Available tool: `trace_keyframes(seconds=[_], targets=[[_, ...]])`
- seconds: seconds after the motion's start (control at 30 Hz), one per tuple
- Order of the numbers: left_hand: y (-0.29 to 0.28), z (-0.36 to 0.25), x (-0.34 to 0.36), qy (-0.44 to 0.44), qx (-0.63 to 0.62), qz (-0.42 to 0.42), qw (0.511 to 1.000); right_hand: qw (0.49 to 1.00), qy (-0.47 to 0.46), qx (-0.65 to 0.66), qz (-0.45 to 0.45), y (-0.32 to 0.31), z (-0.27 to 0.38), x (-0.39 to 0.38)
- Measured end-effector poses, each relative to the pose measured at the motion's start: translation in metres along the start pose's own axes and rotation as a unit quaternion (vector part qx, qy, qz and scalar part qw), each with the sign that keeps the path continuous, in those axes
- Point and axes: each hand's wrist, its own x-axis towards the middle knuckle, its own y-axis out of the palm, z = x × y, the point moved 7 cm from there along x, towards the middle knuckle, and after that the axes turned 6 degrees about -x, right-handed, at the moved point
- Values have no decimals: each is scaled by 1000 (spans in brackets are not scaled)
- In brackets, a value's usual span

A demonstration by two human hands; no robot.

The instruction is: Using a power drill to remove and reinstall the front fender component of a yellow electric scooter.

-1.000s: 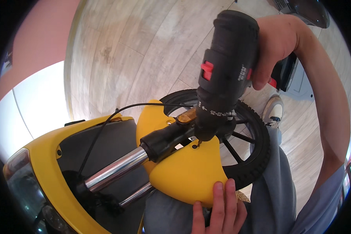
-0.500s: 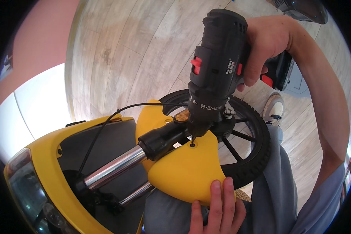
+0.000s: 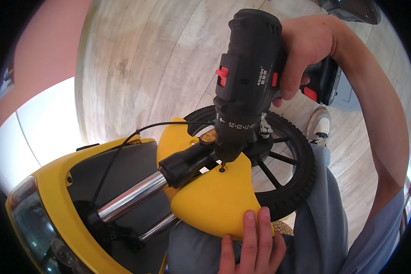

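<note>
Head view, looking down: right hand (image 3: 306, 50) wrapped tight around the grip of a black cordless drill (image 3: 249, 77), held upright with its bit set in a screw hole (image 3: 222, 168) on top of the yellow front fender (image 3: 214, 201). Left hand (image 3: 253, 246) below, fingers together and pressed flat on the fender's near edge, well apart from the drill. Fender over the black front wheel (image 3: 287, 182), chrome fork tubes (image 3: 132, 196) running left to the yellow scooter body (image 3: 55, 192).

right hand (image 3: 306, 50) grips a black drill (image 3: 246, 86), bit on the yellow fender (image 3: 210, 201) (screw hole); left hand (image 3: 253, 246) steadies its edge
</note>
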Motion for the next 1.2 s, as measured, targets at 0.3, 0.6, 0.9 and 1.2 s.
trace_keyframes(seconds=[0.3,0.6,0.9,1.2], targets=[[-15,-8,-8,0,13,1,1000,963,33,-17,268,-12,45,-14],[2,0,-2,42,4,21,999,986,61,-78,135,-15,62,-15],[-2,-1,-1,31,9,0,999,992,58,-50,103,-3,58,-17],[3,1,-1,57,12,51,997,989,40,-43,133,-12,54,-16]])
